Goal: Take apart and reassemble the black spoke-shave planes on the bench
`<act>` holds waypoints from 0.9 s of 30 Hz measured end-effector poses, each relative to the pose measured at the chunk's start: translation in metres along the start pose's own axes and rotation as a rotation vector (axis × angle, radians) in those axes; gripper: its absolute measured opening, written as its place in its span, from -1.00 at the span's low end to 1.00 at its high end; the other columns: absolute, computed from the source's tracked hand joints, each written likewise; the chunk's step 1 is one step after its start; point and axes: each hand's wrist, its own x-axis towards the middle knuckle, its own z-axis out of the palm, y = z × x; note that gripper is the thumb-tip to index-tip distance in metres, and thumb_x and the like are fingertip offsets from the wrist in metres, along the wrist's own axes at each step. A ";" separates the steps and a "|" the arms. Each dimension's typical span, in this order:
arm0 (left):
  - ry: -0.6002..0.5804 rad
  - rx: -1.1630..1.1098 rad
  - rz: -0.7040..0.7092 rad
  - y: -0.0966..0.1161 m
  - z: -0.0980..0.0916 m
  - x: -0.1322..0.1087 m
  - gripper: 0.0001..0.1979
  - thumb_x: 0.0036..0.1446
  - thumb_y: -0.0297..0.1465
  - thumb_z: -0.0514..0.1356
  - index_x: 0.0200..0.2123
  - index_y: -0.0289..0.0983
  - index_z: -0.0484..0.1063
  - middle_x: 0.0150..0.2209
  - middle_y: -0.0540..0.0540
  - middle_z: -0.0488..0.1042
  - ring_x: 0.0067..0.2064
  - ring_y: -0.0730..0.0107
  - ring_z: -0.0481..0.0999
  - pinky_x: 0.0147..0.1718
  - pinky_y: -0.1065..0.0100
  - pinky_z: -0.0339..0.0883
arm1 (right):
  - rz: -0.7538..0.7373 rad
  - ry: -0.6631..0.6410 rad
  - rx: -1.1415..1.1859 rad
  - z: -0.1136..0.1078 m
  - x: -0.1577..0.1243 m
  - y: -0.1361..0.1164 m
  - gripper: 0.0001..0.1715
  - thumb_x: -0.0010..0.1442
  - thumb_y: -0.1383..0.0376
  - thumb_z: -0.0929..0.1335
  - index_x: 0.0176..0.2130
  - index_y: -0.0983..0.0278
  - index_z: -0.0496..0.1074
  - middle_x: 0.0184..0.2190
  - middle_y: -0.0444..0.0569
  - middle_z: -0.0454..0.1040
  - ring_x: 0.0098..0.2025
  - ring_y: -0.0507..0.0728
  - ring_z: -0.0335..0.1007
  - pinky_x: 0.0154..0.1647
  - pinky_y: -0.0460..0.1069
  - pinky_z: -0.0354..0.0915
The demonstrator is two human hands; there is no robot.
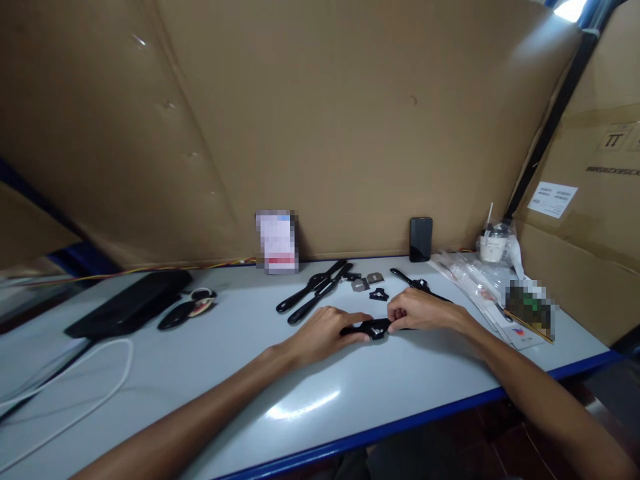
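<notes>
A black spokeshave (379, 329) lies low over the tabletop between my hands. My left hand (325, 333) is closed round its left handle, thumb and fingers near the middle body. With curled fingers, my right hand (413, 310) grips the same tool at its right side; the fingertips partly hide what they touch. Just behind are a small black cap piece (379, 294) and two flat grey blades (359, 285). Two more black spokeshaves (320, 293) lie at an angle to the left of these. Beyond my right hand another spokeshave (419, 284) is partly covered by it.
A black case (130, 307), a black oval object (175, 315) and a white cable (127, 360) are on the left. Two phones, one lit (277, 241) and one dark (421, 239), lean on the cardboard wall (320, 133). Plastic packets (470, 287) and a cup (493, 245) stand right.
</notes>
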 end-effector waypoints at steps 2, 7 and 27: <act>0.002 -0.006 0.008 0.000 0.000 0.000 -0.50 0.41 0.00 0.07 0.15 -0.19 0.54 -0.35 -0.10 0.67 -0.36 0.23 0.61 -0.33 0.33 0.27 | 0.004 0.003 0.030 0.000 0.000 0.001 -0.89 0.16 0.33 0.55 -0.35 0.31 0.59 -0.48 -0.18 0.46 -0.43 0.00 0.32 -0.39 -0.10 0.13; -0.026 -0.001 0.025 -0.002 -0.002 0.000 -0.53 0.41 -0.07 0.10 0.18 -0.19 0.52 -0.35 -0.10 0.67 -0.36 0.23 0.61 -0.33 0.33 0.27 | 0.023 0.010 0.117 0.001 0.000 0.000 -0.88 0.14 0.35 0.55 -0.38 0.31 0.57 -0.52 -0.21 0.43 -0.45 -0.01 0.32 -0.40 -0.11 0.15; -0.014 -0.058 0.003 -0.004 0.000 0.002 -0.57 0.41 -0.11 0.11 0.15 -0.19 0.56 -0.46 -0.05 0.61 -0.48 0.35 0.47 -0.38 0.37 0.19 | 0.040 0.250 -0.160 -0.003 -0.005 -0.020 -0.79 0.34 0.22 0.42 -0.30 0.28 0.57 -0.36 -0.04 0.57 -0.31 0.09 0.39 -0.29 -0.04 0.11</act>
